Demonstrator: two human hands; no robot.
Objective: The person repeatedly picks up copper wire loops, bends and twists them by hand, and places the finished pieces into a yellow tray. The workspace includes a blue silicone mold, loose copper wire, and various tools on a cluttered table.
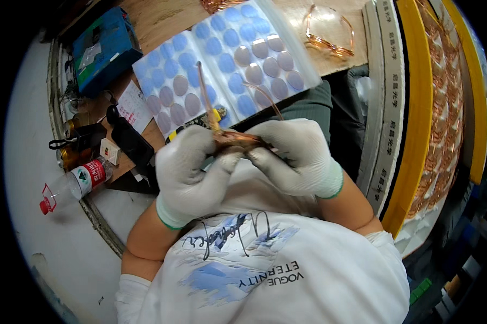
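Desk [162,21] runs across the far side, bare wood at its edges. Tall yellow-edged box [413,135] at right, packed with coppery wirework. Opened white sheet [304,56] lies over the near side of the desk, set with round discs [259,49], blue and violet. Loose wire frame [335,52] on the desk, beyond the sheet's right side.

Left hand [188,174] and right hand [303,156], both in white gloves, close together, each pinched on one end of a copper-coloured frame [238,140]. Frame sits in the air in front of the shirt, nearer than the sheet.

Judgement on handling: small adjusting work at the frame's middle. Best done with thumbs near the joint being worked, even pressure from both sides, no twist; thin wire likely bends easily. Fingers hide the detail.

Long axis of the frame's body: left to right, between the hands. Two slender arms [204,92] point away from the wearer, up over the sheet; the right one is thinner-looking, slanting leftward.
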